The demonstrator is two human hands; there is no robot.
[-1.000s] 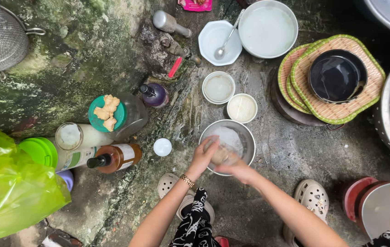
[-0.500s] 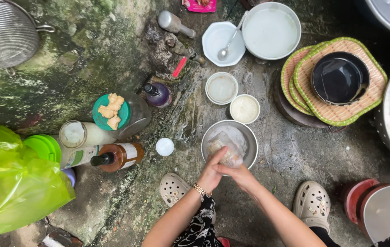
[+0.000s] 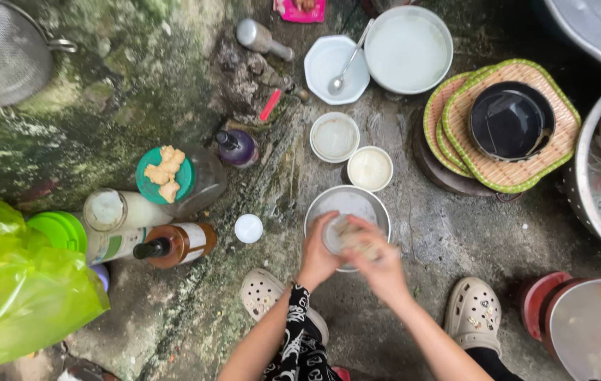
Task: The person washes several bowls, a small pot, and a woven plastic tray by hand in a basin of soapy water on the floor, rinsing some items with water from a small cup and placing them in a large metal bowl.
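I see both hands at lower centre: left hand and right hand closed together on a pale lump, directly over the steel bowl, w/ left slightly nearer.

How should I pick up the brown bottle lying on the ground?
Grip the brown bottle around its wide body, coming from above. It lies on its side, dark neck pointing left toward the white bottle, so the round body is the open part. Probably steady the narrow neck too.
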